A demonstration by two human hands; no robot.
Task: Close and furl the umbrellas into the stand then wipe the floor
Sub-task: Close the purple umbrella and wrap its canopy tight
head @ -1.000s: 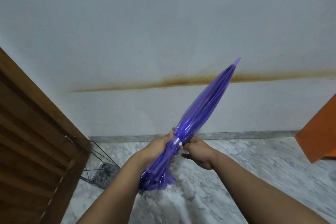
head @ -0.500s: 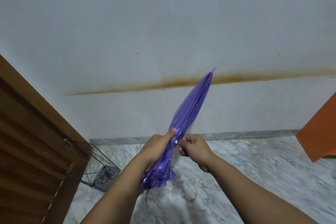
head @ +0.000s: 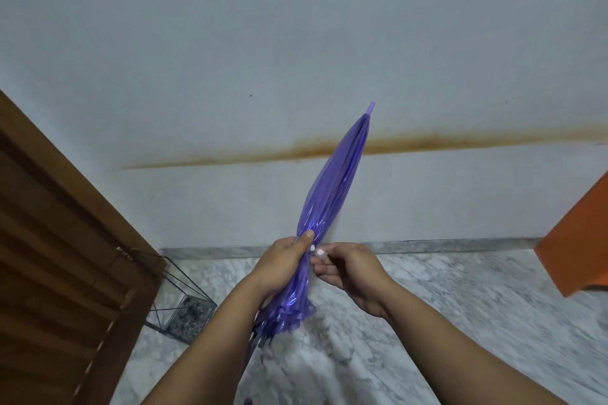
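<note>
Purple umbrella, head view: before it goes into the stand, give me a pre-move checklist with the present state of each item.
1. Umbrella closed: ok, canopy gathered into a narrow bundle.
2. Held securely: ok, left hand grips it around the middle.
3. Strap fastened: not ok, right hand pinches the white snap just beside the bundle, not yet pressed on.
4. Lower canopy edge tidy: not ok, it flares loose below the left hand.
5. Stand reachable: ok, the wire frame sits on the floor by the door.
6. Stand empty: cannot tell, partly hidden.
</note>
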